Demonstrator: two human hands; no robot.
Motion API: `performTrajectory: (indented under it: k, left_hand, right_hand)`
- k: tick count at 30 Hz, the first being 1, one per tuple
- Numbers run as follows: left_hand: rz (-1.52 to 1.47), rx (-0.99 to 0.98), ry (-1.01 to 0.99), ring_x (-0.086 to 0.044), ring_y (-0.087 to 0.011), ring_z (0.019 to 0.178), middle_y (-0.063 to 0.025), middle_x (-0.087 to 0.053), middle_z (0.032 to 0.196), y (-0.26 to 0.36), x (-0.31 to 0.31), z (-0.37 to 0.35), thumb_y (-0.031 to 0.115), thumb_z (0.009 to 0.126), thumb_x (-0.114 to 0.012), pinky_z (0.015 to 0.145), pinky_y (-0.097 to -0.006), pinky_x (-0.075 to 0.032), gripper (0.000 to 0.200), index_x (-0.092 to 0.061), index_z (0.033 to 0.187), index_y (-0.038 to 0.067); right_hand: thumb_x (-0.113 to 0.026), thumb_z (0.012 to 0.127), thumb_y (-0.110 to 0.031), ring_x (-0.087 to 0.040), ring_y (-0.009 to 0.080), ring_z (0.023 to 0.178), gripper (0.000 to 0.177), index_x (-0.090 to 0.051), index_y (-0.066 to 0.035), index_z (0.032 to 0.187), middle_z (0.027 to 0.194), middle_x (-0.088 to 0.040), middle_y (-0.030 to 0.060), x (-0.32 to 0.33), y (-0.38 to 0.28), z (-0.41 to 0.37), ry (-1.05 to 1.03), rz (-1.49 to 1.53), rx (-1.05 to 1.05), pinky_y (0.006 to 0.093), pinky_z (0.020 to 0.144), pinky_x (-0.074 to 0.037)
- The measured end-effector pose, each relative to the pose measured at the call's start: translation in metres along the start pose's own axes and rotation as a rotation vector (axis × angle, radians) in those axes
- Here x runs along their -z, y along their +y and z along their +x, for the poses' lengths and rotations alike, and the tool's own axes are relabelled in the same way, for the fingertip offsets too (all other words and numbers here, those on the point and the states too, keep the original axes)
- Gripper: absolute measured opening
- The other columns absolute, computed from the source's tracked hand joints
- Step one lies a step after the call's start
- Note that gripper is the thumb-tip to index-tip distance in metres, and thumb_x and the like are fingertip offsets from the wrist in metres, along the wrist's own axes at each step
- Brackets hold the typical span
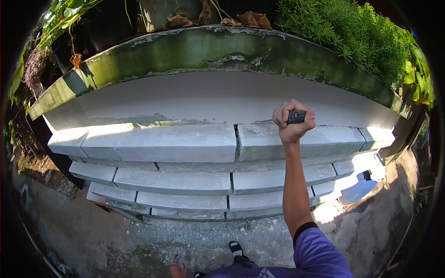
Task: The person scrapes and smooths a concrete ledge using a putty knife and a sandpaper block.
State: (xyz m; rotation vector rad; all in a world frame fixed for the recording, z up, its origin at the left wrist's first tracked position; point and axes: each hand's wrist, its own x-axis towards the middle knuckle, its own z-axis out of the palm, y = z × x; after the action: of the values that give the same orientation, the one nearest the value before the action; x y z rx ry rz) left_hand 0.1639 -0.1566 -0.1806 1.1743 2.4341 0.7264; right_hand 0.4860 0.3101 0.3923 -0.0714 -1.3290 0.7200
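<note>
My right hand [293, 121] is closed around the black handle [297, 116] of a tool whose working end is hidden behind the fist. It is stretched forward over the top row of stacked concrete blocks [282, 134], close to the foot of the pale wall [199, 95]. That wall has a patch of dark, flaking coating [155, 119] low down on its left part. My left hand [178, 269] hangs low at the bottom edge, partly cut off and blurred, and I cannot tell what its fingers are doing.
Above the wall juts a mossy green ledge [185, 53] with bushy plants [338, 30] on top. The blocks descend in several stepped rows to a rough concrete floor [181, 236]. A blue container [359, 190] stands at the right, and my sandalled foot [236, 249] is below.
</note>
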Motion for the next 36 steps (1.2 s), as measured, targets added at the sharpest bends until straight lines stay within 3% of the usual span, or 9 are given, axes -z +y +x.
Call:
performTrajectory:
  k: [5, 9, 19, 24, 28, 29, 31, 34, 36]
  left_hand:
    - [-0.021, 0.003, 0.008, -0.061, -0.0469, 0.083, -0.0306, -0.063, 0.085, -0.001, 0.002, -0.003, 0.021, 0.079, -0.057, 0.07, -0.0543, -0.045, 0.027, -0.064, 0.085, -0.005]
    - [-0.05, -0.004, 0.022, -0.061, -0.0465, 0.083, -0.0306, -0.063, 0.086, -0.002, 0.004, 0.0, 0.022, 0.081, -0.058, 0.069, -0.0539, -0.046, 0.029, -0.065, 0.087, -0.005]
    - [-0.28, -0.062, 0.173, -0.063, -0.0457, 0.084, -0.0306, -0.063, 0.087, 0.001, 0.022, -0.028, 0.025, 0.083, -0.058, 0.069, -0.053, -0.047, 0.032, -0.065, 0.092, -0.005]
    - [-0.154, 0.017, 0.046, -0.062, -0.0455, 0.089, -0.0309, -0.063, 0.093, -0.016, 0.024, -0.023, 0.025, 0.084, -0.058, 0.072, -0.0519, -0.047, 0.033, -0.065, 0.096, -0.005]
    - [-0.155, 0.045, 0.011, -0.061, -0.0454, 0.093, -0.0311, -0.063, 0.097, -0.027, 0.027, -0.026, 0.026, 0.084, -0.058, 0.075, -0.051, -0.048, 0.034, -0.065, 0.099, -0.004]
    - [-0.16, 0.051, 0.002, -0.061, -0.0454, 0.094, -0.0311, -0.063, 0.098, -0.03, 0.027, -0.026, 0.026, 0.084, -0.058, 0.075, -0.0508, -0.048, 0.035, -0.065, 0.099, -0.004]
    - [-0.177, 0.069, -0.002, -0.061, -0.0453, 0.096, -0.0312, -0.063, 0.1, -0.035, 0.025, -0.025, 0.027, 0.084, -0.058, 0.077, -0.0504, -0.048, 0.035, -0.065, 0.101, -0.004]
    - [-0.16, 0.072, -0.078, -0.054, -0.0413, 0.116, -0.0269, -0.058, 0.122, -0.034, 0.023, -0.024, 0.025, 0.088, -0.056, 0.092, -0.0459, -0.047, 0.04, -0.061, 0.119, 0.001]
    - [-0.131, 0.078, -0.059, -0.055, -0.0425, 0.11, -0.0276, -0.059, 0.115, -0.033, 0.024, -0.03, 0.024, 0.086, -0.056, 0.088, -0.0475, -0.046, 0.036, -0.061, 0.111, -0.001]
  right_hand:
    - [-0.037, 0.088, -0.068, -0.036, 0.0112, 0.039, 0.076, -0.043, 0.0, 0.056, 0.046, -0.039, 0.0035, -0.02, 0.02, -0.003, -0.003, -0.242, 0.028, 0.0252, 0.038, -0.027]
    - [-0.037, 0.089, -0.069, -0.037, 0.0111, 0.04, 0.077, -0.042, 0.0, 0.056, 0.046, -0.039, 0.0031, -0.029, 0.001, -0.006, -0.101, -0.081, 0.102, 0.0257, 0.038, -0.027]
    - [-0.038, 0.089, -0.066, -0.038, 0.0113, 0.04, 0.075, -0.043, 0.0, 0.054, 0.046, -0.039, 0.0035, -0.042, 0.023, 0.0, -0.089, -0.196, 0.11, 0.0255, 0.039, -0.027]
    - [-0.037, 0.086, -0.07, -0.034, 0.0114, 0.039, 0.075, -0.04, -0.002, 0.055, 0.047, -0.036, 0.0025, -0.054, -0.005, 0.002, -0.101, -0.143, 0.013, 0.0263, 0.038, -0.024]
    - [-0.039, 0.089, -0.064, -0.038, 0.0115, 0.04, 0.073, -0.044, 0.0, 0.055, 0.047, -0.04, 0.0033, -0.045, 0.03, -0.001, -0.061, -0.198, 0.059, 0.0254, 0.039, -0.027]
    - [-0.038, 0.089, -0.065, -0.038, 0.0113, 0.04, 0.074, -0.044, 0.0, 0.055, 0.047, -0.04, 0.0033, -0.051, 0.019, 0.003, -0.106, -0.22, -0.072, 0.0251, 0.039, -0.027]
    - [-0.038, 0.09, -0.065, -0.039, 0.0109, 0.04, 0.074, -0.044, 0.001, 0.055, 0.047, -0.04, 0.0033, -0.06, -0.003, 0.003, -0.124, -0.145, -0.009, 0.025, 0.039, -0.028]
    - [-0.038, 0.091, -0.062, -0.038, 0.0109, 0.04, 0.072, -0.044, 0.0, 0.055, 0.047, -0.041, 0.0032, -0.06, 0.011, 0.004, -0.111, -0.179, 0.054, 0.0248, 0.039, -0.028]
    - [-0.038, 0.092, -0.06, -0.038, 0.0111, 0.04, 0.071, -0.044, 0.0, 0.055, 0.047, -0.041, 0.0031, -0.057, 0.02, -0.003, -0.07, -0.259, 0.066, 0.0247, 0.04, -0.028]
